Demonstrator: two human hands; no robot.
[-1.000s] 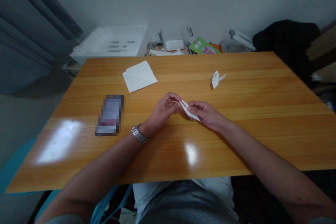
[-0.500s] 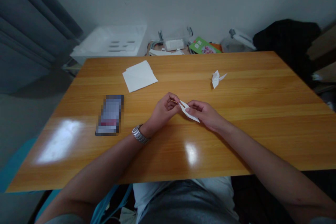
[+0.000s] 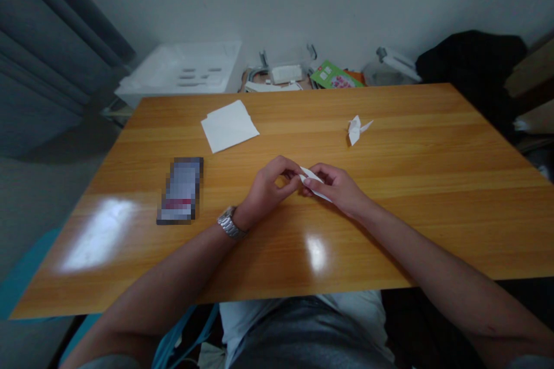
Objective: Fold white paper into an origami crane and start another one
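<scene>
Between both hands is a narrow piece of folded white paper, held just above the table. My right hand is closed on it, thumb on top and fingers underneath. At its left end, my left hand pinches the paper between thumb and fingertips; a metal watch is on that wrist. The exact folds are partly hidden by the fingers. Farther back on the right stands a folded white paper crane, apart from both hands.
White paper sheets lie at the back left of the wooden table. A phone with a blurred screen lies left of my left hand. Beyond the far edge are a white bin and a green booklet.
My left hand has shifted slightly right, and its fingers now cover the paper's left end. The paper's slit-like gap no longer shows. My right hand keeps its hold.
</scene>
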